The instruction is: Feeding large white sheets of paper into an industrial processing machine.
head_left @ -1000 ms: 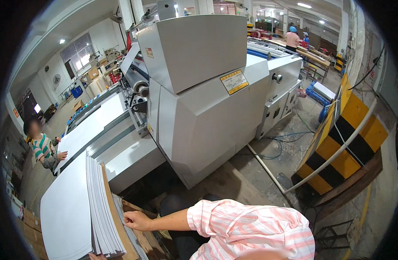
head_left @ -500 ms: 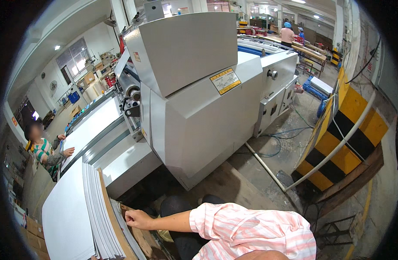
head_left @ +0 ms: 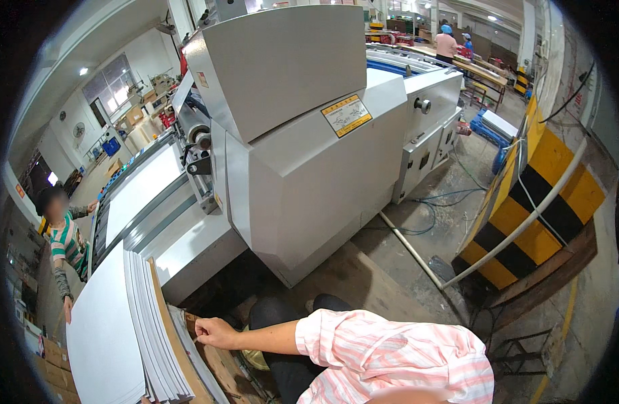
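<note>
My right hand [head_left: 215,333] is closed, its fingers curled beside a wooden board [head_left: 222,367]. What the fingers hold, if anything, is hidden. Its arm, in a pink-and-white striped sleeve [head_left: 383,347], crosses over my dark-trousered legs. My left hand is out of sight. Just left of my right hand stands a tall stack of large white sheets [head_left: 104,330], with a brown cardboard layer [head_left: 175,337] along its near side. Across the stack, a co-worker in a striped top [head_left: 67,239] has one hand [head_left: 68,310] at the stack's far edge and the other by the machine's feed bed.
A large grey machine [head_left: 316,182] fills the middle, with a white sheet [head_left: 151,178] on its feed bed. To the right are a yellow-and-black striped block [head_left: 525,215], a pale pipe [head_left: 414,252] and a blue hose [head_left: 434,212]. Other people [head_left: 446,46] stand by tables behind.
The co-worker has lowered one hand from the feed bed to the stack's far edge. The sheet on the bed lies farther toward the machine. My right hand stays in nearly the same place.
</note>
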`<move>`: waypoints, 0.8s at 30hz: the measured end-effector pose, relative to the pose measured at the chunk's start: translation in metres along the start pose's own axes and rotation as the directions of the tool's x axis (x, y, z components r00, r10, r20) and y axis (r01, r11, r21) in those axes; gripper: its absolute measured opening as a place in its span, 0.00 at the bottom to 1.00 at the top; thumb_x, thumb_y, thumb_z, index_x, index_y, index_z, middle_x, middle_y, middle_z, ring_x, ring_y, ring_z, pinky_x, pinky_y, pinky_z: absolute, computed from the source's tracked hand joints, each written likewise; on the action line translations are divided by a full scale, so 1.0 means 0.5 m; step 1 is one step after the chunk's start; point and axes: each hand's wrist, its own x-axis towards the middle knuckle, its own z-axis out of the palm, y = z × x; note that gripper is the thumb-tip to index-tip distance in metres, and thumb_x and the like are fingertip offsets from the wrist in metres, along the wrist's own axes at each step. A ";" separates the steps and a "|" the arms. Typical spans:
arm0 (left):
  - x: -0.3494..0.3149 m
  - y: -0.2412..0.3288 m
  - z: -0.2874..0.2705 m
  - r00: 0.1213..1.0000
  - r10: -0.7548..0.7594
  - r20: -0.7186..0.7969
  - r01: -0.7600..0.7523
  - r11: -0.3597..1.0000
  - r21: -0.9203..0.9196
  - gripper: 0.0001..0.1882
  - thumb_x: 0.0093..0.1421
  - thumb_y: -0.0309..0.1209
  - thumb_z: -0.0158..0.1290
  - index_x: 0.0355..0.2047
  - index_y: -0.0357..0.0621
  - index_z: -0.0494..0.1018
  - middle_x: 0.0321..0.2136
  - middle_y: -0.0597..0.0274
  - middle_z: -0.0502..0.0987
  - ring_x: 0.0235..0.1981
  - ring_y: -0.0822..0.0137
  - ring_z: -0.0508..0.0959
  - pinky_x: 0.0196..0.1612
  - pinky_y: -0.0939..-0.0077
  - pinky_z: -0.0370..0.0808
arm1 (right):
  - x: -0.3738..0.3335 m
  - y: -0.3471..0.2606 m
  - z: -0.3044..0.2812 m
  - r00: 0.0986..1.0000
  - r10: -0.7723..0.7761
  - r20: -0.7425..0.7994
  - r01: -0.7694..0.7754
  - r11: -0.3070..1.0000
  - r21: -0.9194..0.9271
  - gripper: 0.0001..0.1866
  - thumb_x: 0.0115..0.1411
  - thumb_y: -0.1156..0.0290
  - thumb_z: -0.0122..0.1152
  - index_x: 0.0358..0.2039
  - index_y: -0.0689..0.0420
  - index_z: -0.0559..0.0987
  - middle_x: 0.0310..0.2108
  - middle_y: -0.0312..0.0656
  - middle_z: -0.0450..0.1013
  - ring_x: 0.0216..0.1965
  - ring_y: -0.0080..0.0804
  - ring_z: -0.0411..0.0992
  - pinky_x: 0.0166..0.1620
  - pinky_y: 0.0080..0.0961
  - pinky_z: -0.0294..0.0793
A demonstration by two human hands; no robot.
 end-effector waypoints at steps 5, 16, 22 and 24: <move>0.013 -0.006 0.005 1.000 0.019 -0.013 -0.020 0.998 -0.055 0.09 0.46 0.26 0.52 0.19 0.29 0.69 0.20 0.57 0.68 0.20 0.66 0.64 0.23 0.70 0.64 | 0.000 0.009 0.002 1.000 -0.022 -0.007 0.022 1.000 -0.019 0.06 0.42 0.73 0.55 0.20 0.59 0.68 0.19 0.42 0.66 0.21 0.35 0.66 0.24 0.28 0.64; 0.016 0.010 0.014 0.995 -0.006 -0.102 -0.003 0.997 -0.082 0.09 0.41 0.24 0.54 0.12 0.30 0.67 0.12 0.61 0.65 0.14 0.68 0.61 0.15 0.72 0.58 | 0.000 0.004 0.002 1.000 0.009 -0.005 -0.009 1.000 -0.020 0.06 0.43 0.72 0.55 0.21 0.59 0.68 0.18 0.42 0.67 0.21 0.35 0.67 0.25 0.28 0.64; 0.015 0.009 0.014 0.997 0.035 -0.067 -0.033 0.999 0.023 0.10 0.41 0.25 0.54 0.15 0.26 0.70 0.13 0.57 0.67 0.15 0.66 0.62 0.17 0.69 0.61 | -0.001 0.007 0.004 1.000 0.003 -0.006 -0.003 1.000 0.001 0.06 0.42 0.72 0.54 0.20 0.60 0.68 0.18 0.43 0.67 0.21 0.36 0.67 0.24 0.29 0.64; 0.021 0.001 0.015 0.995 0.063 -0.072 -0.060 0.997 0.042 0.11 0.41 0.26 0.55 0.15 0.26 0.70 0.13 0.55 0.67 0.15 0.65 0.63 0.18 0.68 0.62 | -0.001 0.012 0.003 1.000 -0.002 -0.025 0.001 1.000 -0.005 0.06 0.42 0.72 0.54 0.20 0.59 0.69 0.17 0.43 0.67 0.20 0.36 0.67 0.24 0.29 0.64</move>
